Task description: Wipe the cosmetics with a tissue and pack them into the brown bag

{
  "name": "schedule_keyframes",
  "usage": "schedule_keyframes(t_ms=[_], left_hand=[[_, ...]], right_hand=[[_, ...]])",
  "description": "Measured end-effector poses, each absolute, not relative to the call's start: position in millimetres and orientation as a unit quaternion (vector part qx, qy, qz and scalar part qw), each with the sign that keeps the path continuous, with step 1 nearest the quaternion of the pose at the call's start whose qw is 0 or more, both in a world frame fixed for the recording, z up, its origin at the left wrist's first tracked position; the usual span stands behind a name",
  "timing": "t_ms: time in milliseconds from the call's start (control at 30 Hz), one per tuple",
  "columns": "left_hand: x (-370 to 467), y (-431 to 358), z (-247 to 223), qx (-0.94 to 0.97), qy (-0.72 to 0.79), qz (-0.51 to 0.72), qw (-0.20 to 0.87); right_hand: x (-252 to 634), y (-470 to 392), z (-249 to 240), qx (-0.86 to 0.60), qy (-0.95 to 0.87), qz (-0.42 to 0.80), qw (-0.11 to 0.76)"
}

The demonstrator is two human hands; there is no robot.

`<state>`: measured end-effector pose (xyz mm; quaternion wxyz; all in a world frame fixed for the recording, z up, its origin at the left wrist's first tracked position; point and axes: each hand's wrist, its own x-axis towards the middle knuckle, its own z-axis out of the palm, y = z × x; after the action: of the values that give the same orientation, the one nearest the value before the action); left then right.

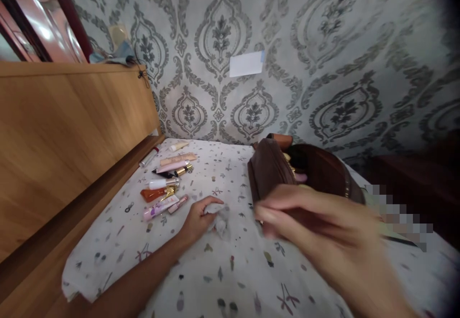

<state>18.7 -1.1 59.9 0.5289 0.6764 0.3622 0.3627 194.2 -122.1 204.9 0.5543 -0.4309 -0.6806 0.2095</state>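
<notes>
Resting on the patterned white sheet (201,270), my left hand (201,217) has its fingers curled around a crumpled whitish tissue (220,223). My right hand (305,217) is raised and blurred in front of the dark brown bag (268,164), with thumb and fingertips pressed together; whatever they pinch, if anything, is too small to make out. The bag stands unzipped, with a few items showing inside. Left of my left hand lie several cosmetics, among them a pink-and-white tube (161,207), a small pink tube (178,204) and an amber bottle (153,194).
A wooden panel (79,116) runs along the left side, with blue cloth (115,54) on top. Patterned wallpaper rises behind the sheet, bearing a white paper (246,64). A flat greenish item (391,222) lies at the right, partly pixelated.
</notes>
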Motion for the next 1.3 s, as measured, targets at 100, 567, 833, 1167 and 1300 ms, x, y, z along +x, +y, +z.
schedule_keyframes(t_ms=[100, 567, 833, 1167, 1300], left_hand=[[19, 6, 55, 0.667, 0.363, 0.399, 0.515], [20, 14, 45, 0.652, 0.342, 0.379, 0.561], [18, 18, 43, 0.656, 0.331, 0.383, 0.56], [15, 20, 47, 0.628, 0.354, 0.394, 0.571], [12, 23, 48, 0.595, 0.372, 0.426, 0.571]], right_hand=[[162, -55, 193, -0.442, -0.725, 0.236, 0.473], [61, 126, 120, -0.63, -0.743, 0.189, 0.118], [59, 124, 102, -0.659, -0.728, 0.166, 0.088], [88, 111, 105, -0.667, -0.68, 0.218, 0.213], [121, 83, 105, -0.653, -0.645, 0.245, 0.314]])
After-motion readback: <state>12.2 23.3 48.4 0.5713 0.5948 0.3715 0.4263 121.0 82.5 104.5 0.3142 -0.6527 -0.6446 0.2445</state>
